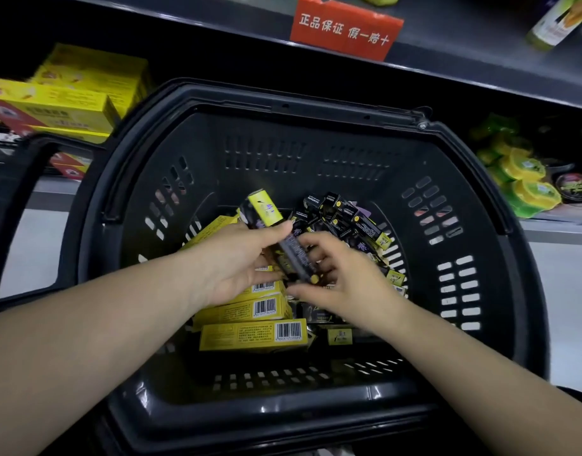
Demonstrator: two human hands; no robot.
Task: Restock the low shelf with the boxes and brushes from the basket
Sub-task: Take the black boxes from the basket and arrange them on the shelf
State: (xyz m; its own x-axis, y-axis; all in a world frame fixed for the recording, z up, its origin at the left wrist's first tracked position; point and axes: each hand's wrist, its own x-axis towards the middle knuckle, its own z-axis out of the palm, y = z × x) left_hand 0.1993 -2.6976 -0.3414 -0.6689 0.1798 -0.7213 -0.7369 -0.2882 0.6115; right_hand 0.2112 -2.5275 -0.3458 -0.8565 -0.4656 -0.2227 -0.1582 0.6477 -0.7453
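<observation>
Gathering stock: a person's left hand (237, 258) grips a few long yellow-and-black boxes (266, 213) above the heap in the black basket (283, 100), the right hand (345, 281) pinching their lower end, seemingly ready to lift them to the shelf (559, 232) behind.

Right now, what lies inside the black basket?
Inside the basket: yellow boxes with barcodes at the near left, small black boxes at the far right. The left hand and right hand grip long boxes above them. What lies under the hands and the pile is covered.
</observation>
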